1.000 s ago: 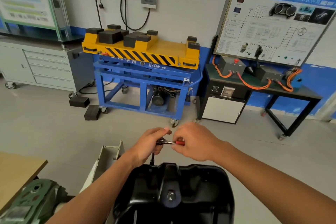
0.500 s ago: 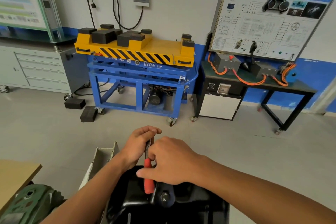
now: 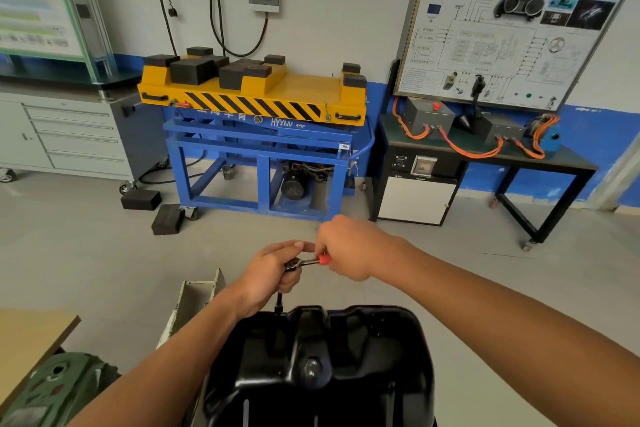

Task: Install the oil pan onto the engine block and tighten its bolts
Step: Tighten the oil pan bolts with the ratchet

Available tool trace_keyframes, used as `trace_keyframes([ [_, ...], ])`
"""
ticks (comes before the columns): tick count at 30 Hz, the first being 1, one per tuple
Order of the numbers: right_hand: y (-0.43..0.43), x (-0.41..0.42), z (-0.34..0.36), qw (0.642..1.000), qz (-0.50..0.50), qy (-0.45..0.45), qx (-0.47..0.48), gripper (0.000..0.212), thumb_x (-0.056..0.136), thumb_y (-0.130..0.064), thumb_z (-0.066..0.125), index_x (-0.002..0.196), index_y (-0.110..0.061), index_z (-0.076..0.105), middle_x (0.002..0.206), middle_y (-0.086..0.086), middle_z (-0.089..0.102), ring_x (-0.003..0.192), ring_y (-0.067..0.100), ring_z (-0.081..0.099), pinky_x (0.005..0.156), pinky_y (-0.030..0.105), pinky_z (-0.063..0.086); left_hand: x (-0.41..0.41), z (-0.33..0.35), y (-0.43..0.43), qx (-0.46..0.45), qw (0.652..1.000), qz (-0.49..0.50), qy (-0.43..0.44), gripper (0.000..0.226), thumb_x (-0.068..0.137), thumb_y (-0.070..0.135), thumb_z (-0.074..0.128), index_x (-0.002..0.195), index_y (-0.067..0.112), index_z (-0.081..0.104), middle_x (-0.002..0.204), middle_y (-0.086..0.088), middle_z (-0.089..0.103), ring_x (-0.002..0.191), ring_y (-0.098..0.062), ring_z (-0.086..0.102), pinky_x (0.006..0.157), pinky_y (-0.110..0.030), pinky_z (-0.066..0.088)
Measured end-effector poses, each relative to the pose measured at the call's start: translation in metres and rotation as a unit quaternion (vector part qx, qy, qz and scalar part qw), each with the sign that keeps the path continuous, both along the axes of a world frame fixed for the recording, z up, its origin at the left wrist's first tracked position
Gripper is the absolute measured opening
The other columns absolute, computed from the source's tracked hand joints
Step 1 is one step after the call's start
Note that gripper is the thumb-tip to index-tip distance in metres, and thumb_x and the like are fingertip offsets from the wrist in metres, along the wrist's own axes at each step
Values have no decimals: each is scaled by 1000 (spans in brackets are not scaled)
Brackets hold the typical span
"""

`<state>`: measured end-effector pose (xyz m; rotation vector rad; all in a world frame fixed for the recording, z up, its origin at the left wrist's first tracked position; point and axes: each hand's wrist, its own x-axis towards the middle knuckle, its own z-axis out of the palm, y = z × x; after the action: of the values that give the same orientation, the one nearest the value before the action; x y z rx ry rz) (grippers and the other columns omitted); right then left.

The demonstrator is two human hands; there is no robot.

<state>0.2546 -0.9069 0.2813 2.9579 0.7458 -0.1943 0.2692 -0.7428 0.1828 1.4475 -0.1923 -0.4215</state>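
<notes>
The black oil pan (image 3: 329,374) is seen at the bottom centre, close to the person, with its underside turned up. A drain plug (image 3: 311,369) is seated in the middle of it. What lies under the pan cannot be told.

A ratchet (image 3: 304,262) is held above the far edge of the pan. Its head is gripped by the left hand (image 3: 273,274), whose fingers are curled around it. A dark extension (image 3: 278,302) goes down from this hand to the far rim of the pan. The red handle (image 3: 323,258) is held by the right hand (image 3: 349,250), with the fingers closed around it; this hand is a little blurred. The handle is pointed to the right, almost level.

At the lower left, the corner of a wooden worktop (image 3: 31,340) and a green part (image 3: 52,388) are seen. Farther away, a yellow lift table (image 3: 252,97) on a blue frame is placed against the wall, with a training board (image 3: 512,31) to its right and a grey cabinet (image 3: 69,135) to its left. Two black blocks (image 3: 140,199) are laid on the floor near the frame.
</notes>
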Motion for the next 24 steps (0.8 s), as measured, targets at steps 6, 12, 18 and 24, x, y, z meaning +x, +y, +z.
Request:
trace_keyframes([
  [6, 18, 23, -20, 997, 1, -64, 50, 27, 84, 4, 60, 70, -15, 47, 78, 6, 50, 79, 30, 58, 65, 41, 51, -4, 4, -1, 23, 998, -53, -14, 56, 91, 52, 52, 118, 4, 64, 52, 0, 19, 53, -17, 15, 52, -27, 17],
  [12, 11, 29, -22, 992, 50, -13, 117, 25, 86, 4, 59, 106, -11, 64, 111, 2, 60, 101, 23, 55, 83, 47, 50, -3, 1, 3, -6, 999, -51, -2, 30, 85, 36, 64, 98, 10, 59, 51, 1, 23, 49, -15, 19, 47, -23, 23],
  [18, -13, 18, -14, 998, 35, -18, 56, 13, 92, -29, 63, 94, -16, 66, 90, 4, 63, 85, 23, 59, 75, 46, 53, 1, -2, 4, -20, 1000, 23, -1, 22, 94, 5, 56, 115, 1, 61, 51, 3, 29, 46, -12, 24, 46, -23, 26],
  [24, -13, -6, -1, 999, 24, 19, 35, 43, 86, -54, 66, 76, -12, 70, 62, 2, 60, 58, 17, 54, 50, 29, 39, 0, -4, 5, 9, 998, 30, -46, 31, 82, 19, 71, 113, 14, 70, 58, 2, 38, 53, -12, 31, 56, -25, 31],
])
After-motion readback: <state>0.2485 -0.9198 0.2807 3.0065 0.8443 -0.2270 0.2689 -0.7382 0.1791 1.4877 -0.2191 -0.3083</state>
